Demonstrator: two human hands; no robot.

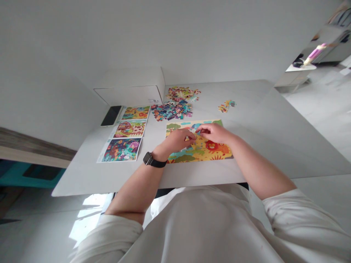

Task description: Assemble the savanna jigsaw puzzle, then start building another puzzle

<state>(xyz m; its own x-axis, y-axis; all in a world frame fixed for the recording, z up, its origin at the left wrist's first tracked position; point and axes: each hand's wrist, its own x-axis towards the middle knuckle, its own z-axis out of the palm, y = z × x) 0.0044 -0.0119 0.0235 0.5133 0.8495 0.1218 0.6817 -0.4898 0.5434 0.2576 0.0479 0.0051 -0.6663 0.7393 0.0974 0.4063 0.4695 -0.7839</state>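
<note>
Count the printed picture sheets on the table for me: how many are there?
3, in a line left of the puzzle: farthest sheet, middle sheet, nearest sheet. None looks hidden.

One left hand [177,141] and one right hand [214,133] at one table [82,179], with one wristwatch [148,159], one jigsaw puzzle [203,154], three heaps of loose puzzle pieces [171,110], three printed picture sheets [128,128], one smartphone [111,115] and one white box [131,95].

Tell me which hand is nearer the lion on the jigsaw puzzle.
Right hand is nearer, just beyond the lion; left hand is farther, on the lion's left side.
</note>
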